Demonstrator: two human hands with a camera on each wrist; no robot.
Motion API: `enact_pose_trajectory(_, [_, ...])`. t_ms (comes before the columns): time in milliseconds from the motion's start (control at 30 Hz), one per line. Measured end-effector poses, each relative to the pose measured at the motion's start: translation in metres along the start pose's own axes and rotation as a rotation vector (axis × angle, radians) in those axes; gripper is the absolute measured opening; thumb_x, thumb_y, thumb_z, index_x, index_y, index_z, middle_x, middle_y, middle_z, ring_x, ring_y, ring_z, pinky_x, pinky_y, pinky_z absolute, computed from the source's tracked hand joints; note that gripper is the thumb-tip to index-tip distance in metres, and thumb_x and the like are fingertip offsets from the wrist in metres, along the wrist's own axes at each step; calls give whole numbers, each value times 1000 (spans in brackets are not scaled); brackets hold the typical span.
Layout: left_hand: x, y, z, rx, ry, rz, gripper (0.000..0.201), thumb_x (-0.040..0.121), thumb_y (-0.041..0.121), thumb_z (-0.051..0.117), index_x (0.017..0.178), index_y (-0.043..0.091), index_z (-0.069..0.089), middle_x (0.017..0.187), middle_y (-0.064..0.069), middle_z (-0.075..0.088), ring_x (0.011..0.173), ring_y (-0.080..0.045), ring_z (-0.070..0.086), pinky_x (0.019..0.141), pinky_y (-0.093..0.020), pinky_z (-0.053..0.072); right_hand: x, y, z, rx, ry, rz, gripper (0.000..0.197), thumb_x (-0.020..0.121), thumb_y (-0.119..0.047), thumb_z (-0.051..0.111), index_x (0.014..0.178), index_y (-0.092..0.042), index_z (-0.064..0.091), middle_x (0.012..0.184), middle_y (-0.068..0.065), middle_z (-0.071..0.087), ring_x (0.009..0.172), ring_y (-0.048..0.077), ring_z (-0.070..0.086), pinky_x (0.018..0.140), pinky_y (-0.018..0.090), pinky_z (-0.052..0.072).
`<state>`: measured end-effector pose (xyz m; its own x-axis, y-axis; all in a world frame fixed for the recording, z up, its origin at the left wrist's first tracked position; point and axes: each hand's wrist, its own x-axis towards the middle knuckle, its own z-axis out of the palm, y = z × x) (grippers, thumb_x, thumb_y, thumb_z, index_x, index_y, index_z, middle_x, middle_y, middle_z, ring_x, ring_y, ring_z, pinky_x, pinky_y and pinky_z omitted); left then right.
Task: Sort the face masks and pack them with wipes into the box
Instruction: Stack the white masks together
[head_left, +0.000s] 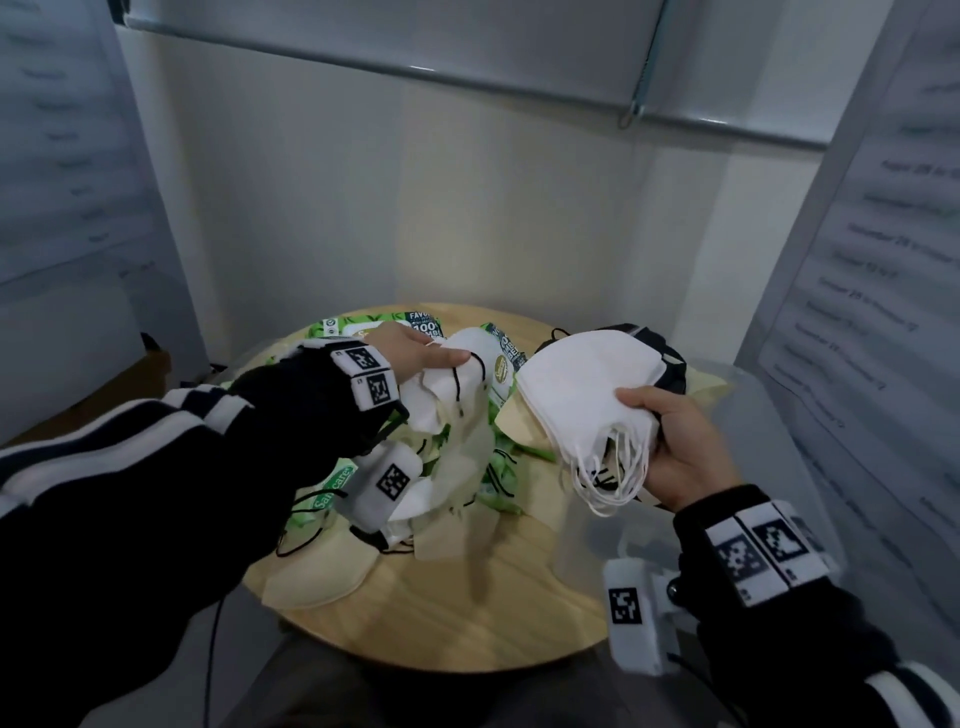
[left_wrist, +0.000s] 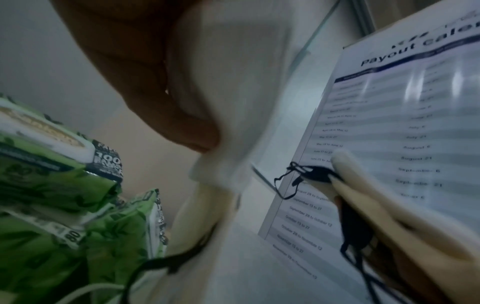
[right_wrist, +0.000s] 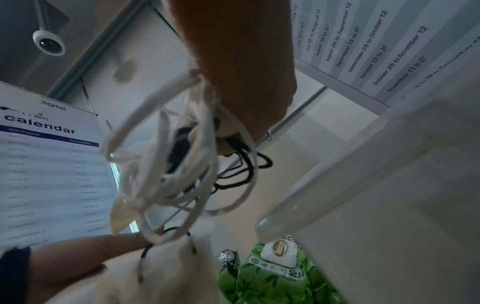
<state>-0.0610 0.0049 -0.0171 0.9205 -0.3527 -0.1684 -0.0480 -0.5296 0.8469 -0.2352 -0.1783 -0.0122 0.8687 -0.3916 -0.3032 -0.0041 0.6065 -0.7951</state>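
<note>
At a round wooden table (head_left: 483, 618) between wall calendars (head_left: 878, 291), left hand (head_left: 415, 348) pinches a mask (head_left: 457, 379), right hand (head_left: 680, 447) grips a stack (head_left: 582, 395)

The stacked masks (head_left: 587, 384) are white with white loops; another mask (head_left: 447, 384) is white with black loops. The wipe packs (right_wrist: 272, 277) are green, leaf-patterned. The worktop (head_left: 493, 608) is pale wood.

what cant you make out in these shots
- Black masks: head view, mostly hidden behind the white mask stack held by the right hand; count unknown.
- Clear box: head view, see-through and faint; contents unclear.
- Wipes packs: head view, covered by the left hand and loose masks.
</note>
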Motion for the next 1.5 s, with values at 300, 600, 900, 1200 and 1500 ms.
enact_pose_trajectory(300, [3,11,-1,-230,-57,-51,44,76,33,75,109,5,64,115,-17,65,106,-34,62,98,-46,47,3,-1,-8,8,11,-10,23,92,-1,42,111,-1,56,101,17,67,85,32,63,50,39,57])
enact_pose_trajectory(600, [-33,71,-21,-267,123,292,9,52,28,67,52,19,65,63,-2,55,68,-22,52,69,-30,40,10,4,-8,-30,8,13,29,93,-3,43,120,1,53,117,21,63,96,36,61,78,46,52])
enact_pose_trajectory(900, [-53,86,-8,-497,-252,191,7,69,10,65,63,9,60,55,-5,60,43,-15,57,44,-18,48,10,11,8,-23,-57,36,37,84,-2,50,121,1,57,110,20,65,91,33,63,89,47,51])
enact_pose_trajectory(1200, [-49,62,24,165,75,393,11,79,28,71,75,20,64,73,3,61,68,-11,54,57,-16,39,0,8,15,86,-228,-55,36,89,-35,55,102,-7,73,107,16,70,94,29,69,83,45,55])
enact_pose_trajectory(1500, [-62,81,-11,104,189,464,22,90,28,59,109,21,69,107,3,66,88,-6,56,78,-16,38,12,16,15,37,-127,-83,18,88,2,53,103,2,63,99,19,70,81,29,69,69,40,58])
